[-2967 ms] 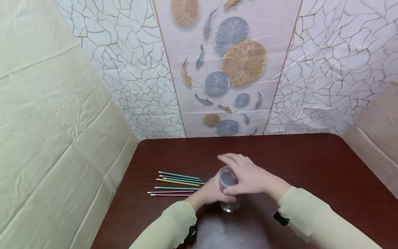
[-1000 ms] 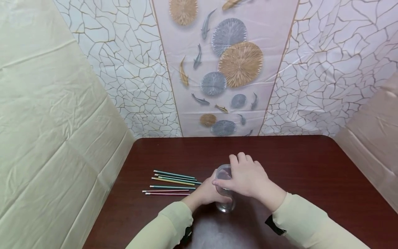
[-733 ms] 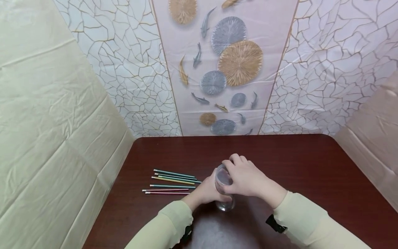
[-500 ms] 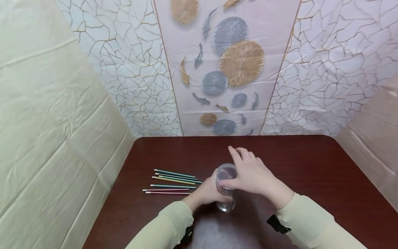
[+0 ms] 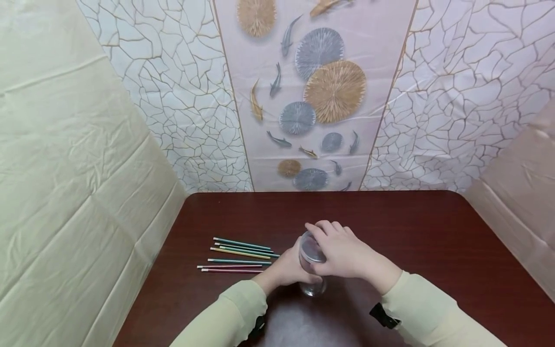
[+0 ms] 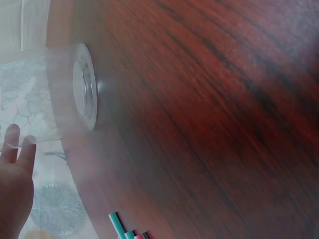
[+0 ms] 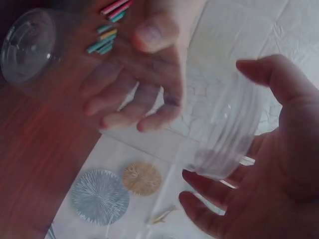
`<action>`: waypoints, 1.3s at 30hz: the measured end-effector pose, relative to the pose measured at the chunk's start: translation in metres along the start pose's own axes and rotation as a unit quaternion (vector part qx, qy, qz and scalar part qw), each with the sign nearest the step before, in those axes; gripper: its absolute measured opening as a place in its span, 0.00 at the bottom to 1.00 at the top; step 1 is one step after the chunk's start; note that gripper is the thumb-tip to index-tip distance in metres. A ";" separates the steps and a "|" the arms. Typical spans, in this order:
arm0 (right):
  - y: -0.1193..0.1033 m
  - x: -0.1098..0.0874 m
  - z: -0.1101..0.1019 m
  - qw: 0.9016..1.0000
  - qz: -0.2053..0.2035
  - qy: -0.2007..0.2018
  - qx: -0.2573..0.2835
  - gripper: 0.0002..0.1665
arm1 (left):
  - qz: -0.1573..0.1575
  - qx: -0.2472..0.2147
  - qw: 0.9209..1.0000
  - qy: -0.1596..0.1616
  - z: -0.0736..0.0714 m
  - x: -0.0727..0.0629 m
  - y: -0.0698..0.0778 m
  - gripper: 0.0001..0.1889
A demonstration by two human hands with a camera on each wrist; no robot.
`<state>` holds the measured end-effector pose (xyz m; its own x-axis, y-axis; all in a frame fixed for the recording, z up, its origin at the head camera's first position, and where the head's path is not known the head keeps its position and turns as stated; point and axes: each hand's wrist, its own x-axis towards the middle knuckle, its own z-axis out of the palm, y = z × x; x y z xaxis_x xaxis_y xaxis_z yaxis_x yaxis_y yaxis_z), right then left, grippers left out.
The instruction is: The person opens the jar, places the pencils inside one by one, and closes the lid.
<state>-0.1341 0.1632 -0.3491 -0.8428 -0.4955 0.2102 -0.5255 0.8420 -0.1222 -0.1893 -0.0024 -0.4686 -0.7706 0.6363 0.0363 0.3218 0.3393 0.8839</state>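
Observation:
A clear, tall plastic jar (image 5: 313, 287) stands upright on the table. My left hand (image 5: 289, 266) grips its body from the left, fingers wrapped behind it. At the top, my right hand (image 5: 348, 254) holds the clear lid (image 5: 312, 248), thumb on the near side and fingers over the far edge. In the right wrist view, the ridged lid (image 7: 229, 132) sits between thumb and fingers, and the left hand's fingers show through the jar wall. The left wrist view has the jar's round base (image 6: 88, 94) at the tabletop. No contents show inside the jar.
Several thin pencils with white ends lie left of the jar, including a yellow pencil (image 5: 244, 253), a teal pencil (image 5: 240, 262) and a dark pink pencil (image 5: 231, 271). The dark red-brown table (image 5: 412, 231) meets a patterned backdrop (image 5: 459, 96) behind and cloth panels at both sides.
Half a second ago the right hand's fingers were stretched up off the far edge; now they curl over the lid again. The left hand, jar and pencils keep their places.

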 end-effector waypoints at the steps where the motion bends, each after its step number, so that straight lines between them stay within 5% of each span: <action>1: 0.000 0.000 -0.001 1.000 0.007 -0.004 0.006 0.53 | 0.001 0.001 1.000 0.001 0.000 0.000 0.000 0.57; 5: -0.002 0.002 -0.002 0.998 0.064 0.012 0.003 0.64 | 0.001 0.004 1.000 0.000 0.001 0.000 -0.001 0.54; 9: -0.007 0.003 0.004 0.995 0.094 0.023 -0.010 0.59 | -0.003 0.006 1.000 -0.002 0.000 0.000 0.000 0.54; 14: 0.000 0.004 0.011 0.999 0.032 0.035 0.021 0.42 | -0.005 0.013 1.000 0.000 0.000 -0.001 0.001 0.55; 19: 0.011 0.003 0.007 0.997 -0.030 0.013 0.073 0.53 | 0.006 0.013 1.000 0.005 0.000 -0.001 -0.001 0.54; 24: 0.008 0.002 0.004 0.996 0.041 0.030 0.067 0.60 | 0.001 0.016 1.000 0.008 0.000 -0.001 -0.001 0.53; 28: 0.002 0.003 0.007 0.995 0.076 0.031 0.055 0.50 | -0.010 0.003 1.000 0.008 0.001 -0.001 0.000 0.53; 33: 0.005 0.001 0.011 0.994 0.040 0.042 0.092 0.38 | -0.003 0.001 1.000 0.010 0.003 -0.003 0.002 0.52; 39: 0.016 -0.004 0.006 0.990 -0.043 0.026 0.134 0.43 | 0.013 0.037 0.999 0.020 -0.001 -0.005 0.008 0.50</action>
<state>-0.1399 0.1772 -0.3579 -0.7907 -0.5444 0.2800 -0.6122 0.7078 -0.3524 -0.1833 -0.0038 -0.4610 -0.7824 0.6179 0.0782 0.3802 0.3744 0.8458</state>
